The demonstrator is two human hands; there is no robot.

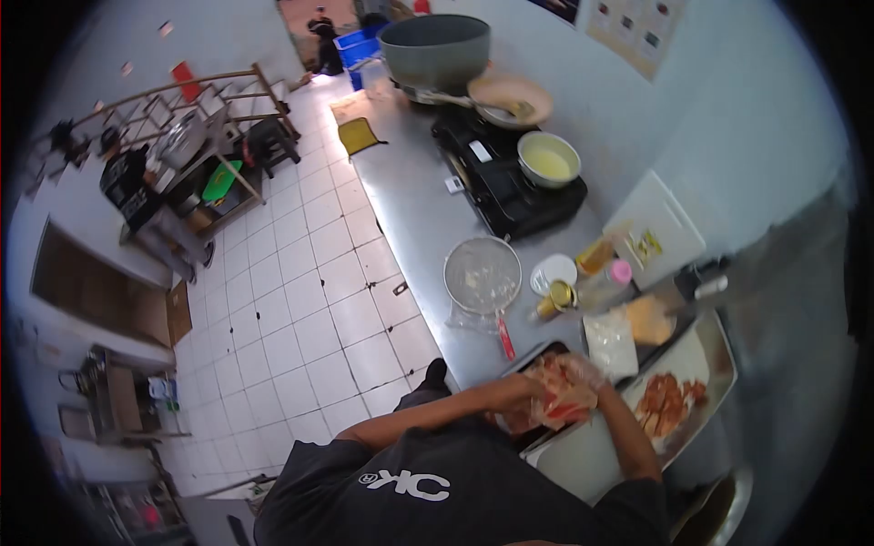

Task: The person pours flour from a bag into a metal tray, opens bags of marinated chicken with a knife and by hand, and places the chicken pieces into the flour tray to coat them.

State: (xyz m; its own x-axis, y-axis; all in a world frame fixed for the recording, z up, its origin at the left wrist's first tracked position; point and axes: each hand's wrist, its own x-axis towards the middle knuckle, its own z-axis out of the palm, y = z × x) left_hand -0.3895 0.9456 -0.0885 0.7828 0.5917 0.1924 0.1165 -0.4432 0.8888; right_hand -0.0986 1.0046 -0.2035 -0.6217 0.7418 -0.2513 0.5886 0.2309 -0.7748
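Low on the counter, a thin clear plastic bag (553, 400) with reddish raw meat is between my hands, above a dark tray (550, 349). My left hand (521, 391) reaches in from the left and is closed on the side of the bag. From the right, my right hand (584, 371), in a clear plastic glove, grips the bag's other side. The fingertips of both hands are partly hidden by the crumpled plastic. Pieces of raw meat (672, 402) lie in a metal tray (724, 350) beside my right forearm.
A sieve (482, 276) with a red handle, jars (557, 298) and a white packet (610, 346) stand ahead. Farther off are a black stove (501, 187), a bowl of yellow liquid (549, 160), a pan (510, 98) and a large pot (435, 53). Another person (137, 187) stands across the tiled floor.
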